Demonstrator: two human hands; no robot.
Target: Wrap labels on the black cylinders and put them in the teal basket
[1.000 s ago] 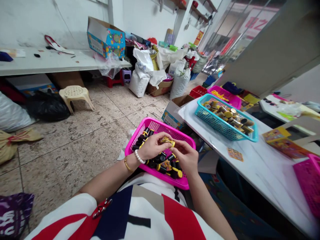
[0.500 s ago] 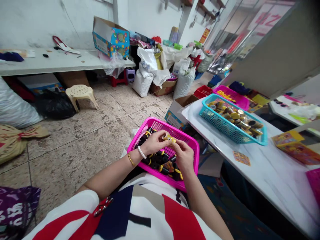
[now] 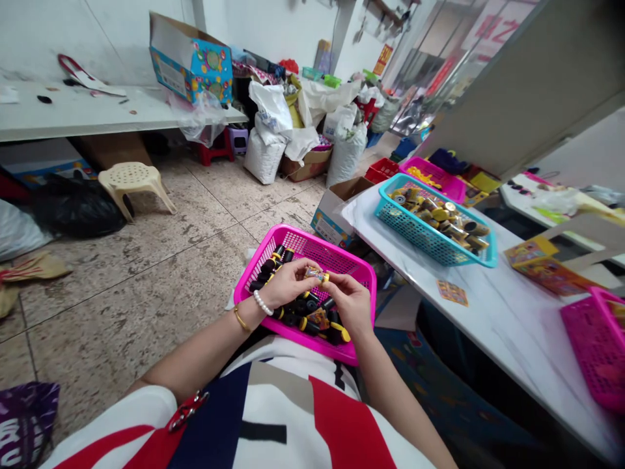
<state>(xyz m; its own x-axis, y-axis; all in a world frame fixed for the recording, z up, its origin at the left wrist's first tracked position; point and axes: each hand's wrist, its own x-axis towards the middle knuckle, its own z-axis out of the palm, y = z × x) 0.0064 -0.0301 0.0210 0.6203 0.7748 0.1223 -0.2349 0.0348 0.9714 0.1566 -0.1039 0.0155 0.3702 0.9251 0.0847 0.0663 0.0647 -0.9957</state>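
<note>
A pink plastic basket [image 3: 336, 255] rests on my lap, holding several small black and yellow cylinders [image 3: 312, 319]. Above it my left hand [image 3: 287, 284] and my right hand [image 3: 349, 302] meet. Both pinch one small yellow and black piece [image 3: 316, 275] between their fingertips. A pearl bracelet and a gold bangle sit on my left wrist.
A white table [image 3: 493, 312] at my right carries a teal basket [image 3: 430, 238] full of yellow pieces, a pink basket [image 3: 593, 345] at its near end and printed cards. A cream stool [image 3: 131, 179], sacks, boxes and a low white bench stand across the tiled floor.
Both hands stay pinched on the small piece over the pink basket, shifting only slightly. My head has turned a little, sliding the scene sideways.
</note>
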